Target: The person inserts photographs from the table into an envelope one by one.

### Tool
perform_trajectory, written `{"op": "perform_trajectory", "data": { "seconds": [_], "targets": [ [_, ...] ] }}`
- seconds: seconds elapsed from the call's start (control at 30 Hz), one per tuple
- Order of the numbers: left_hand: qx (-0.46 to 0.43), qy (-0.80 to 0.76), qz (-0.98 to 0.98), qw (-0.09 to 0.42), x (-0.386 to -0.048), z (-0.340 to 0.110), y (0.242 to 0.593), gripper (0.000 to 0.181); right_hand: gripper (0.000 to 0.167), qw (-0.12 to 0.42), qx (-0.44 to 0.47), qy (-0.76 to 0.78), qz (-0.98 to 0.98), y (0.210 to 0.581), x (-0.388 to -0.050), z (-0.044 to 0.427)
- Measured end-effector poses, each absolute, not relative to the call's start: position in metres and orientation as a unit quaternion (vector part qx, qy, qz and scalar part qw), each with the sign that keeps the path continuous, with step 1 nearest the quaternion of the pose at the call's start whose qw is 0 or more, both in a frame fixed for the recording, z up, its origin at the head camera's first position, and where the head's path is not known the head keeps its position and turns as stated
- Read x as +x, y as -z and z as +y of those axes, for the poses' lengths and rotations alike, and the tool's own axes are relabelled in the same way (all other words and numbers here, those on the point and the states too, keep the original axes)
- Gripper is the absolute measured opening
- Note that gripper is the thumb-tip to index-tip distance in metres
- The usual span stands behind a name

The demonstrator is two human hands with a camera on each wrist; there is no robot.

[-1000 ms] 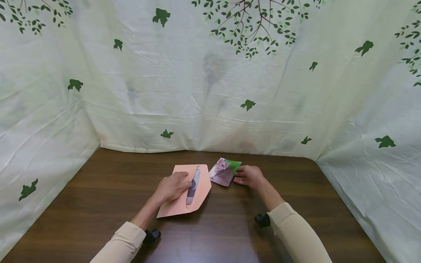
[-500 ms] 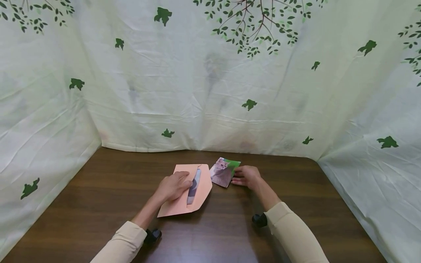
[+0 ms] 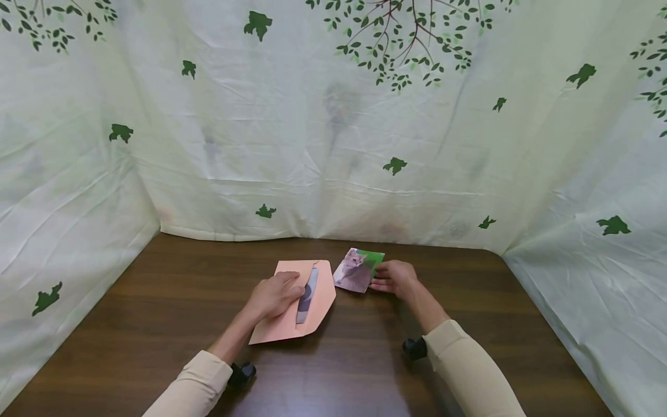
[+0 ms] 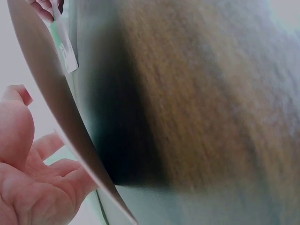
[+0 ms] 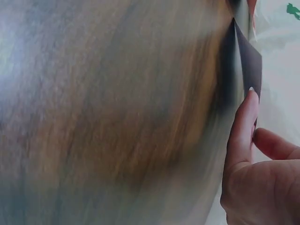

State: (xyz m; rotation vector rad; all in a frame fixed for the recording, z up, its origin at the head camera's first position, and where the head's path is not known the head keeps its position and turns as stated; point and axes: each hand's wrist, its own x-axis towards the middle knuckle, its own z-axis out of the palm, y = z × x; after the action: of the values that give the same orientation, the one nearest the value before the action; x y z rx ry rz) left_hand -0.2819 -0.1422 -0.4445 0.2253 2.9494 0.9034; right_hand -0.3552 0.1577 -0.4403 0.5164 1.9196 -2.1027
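Note:
My left hand [image 3: 276,296] grips a pink paper envelope [image 3: 319,310] by its left side, thumb on top. Through a slit in the envelope's face shows a strip of grey-purple printed paper [image 3: 306,298]. In the left wrist view the envelope [image 4: 61,98] is seen edge-on, raised off the table, with fingers [image 4: 49,146] at its edge. My right hand [image 3: 396,278] pinches the right edge of a small photo card [image 3: 354,272] with a kitten and a green corner. From the right wrist, the card [image 5: 251,65] stands tilted between thumb and fingers. The card's left edge lies close beside the envelope.
A dark brown wooden table [image 3: 333,382] lies under both hands. White cloth [image 3: 229,156] printed with green leaves hangs behind the table and along both sides. Black wrist cameras [image 3: 241,375] sit on both forearms.
The right hand shifts slightly left, then back right, and the kitten card tilts so its picture looks flatter now. The left hand and envelope stay nearly still.

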Motion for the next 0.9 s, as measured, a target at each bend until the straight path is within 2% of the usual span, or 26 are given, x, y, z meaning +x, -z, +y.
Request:
{"op": "perform_trajectory", "data": {
  "seconds": [0.4,0.73,0.9],
  "targets": [
    [0.078,-0.288,0.954,0.027,-0.283,-0.142,0.446,0.054,0.030,0.117,0.169,0.718,0.665,0.424,-0.352,0.170],
    [0.078,-0.288,0.954,0.026,-0.283,-0.143,0.446,0.053,0.019,0.124,0.149,0.723,0.663,0.409,-0.351,0.174],
    [0.074,-0.292,0.953,0.029,-0.283,-0.144,0.446,0.053,0.021,0.131,0.136,0.715,0.673,0.404,-0.350,0.174]
  ]
}}
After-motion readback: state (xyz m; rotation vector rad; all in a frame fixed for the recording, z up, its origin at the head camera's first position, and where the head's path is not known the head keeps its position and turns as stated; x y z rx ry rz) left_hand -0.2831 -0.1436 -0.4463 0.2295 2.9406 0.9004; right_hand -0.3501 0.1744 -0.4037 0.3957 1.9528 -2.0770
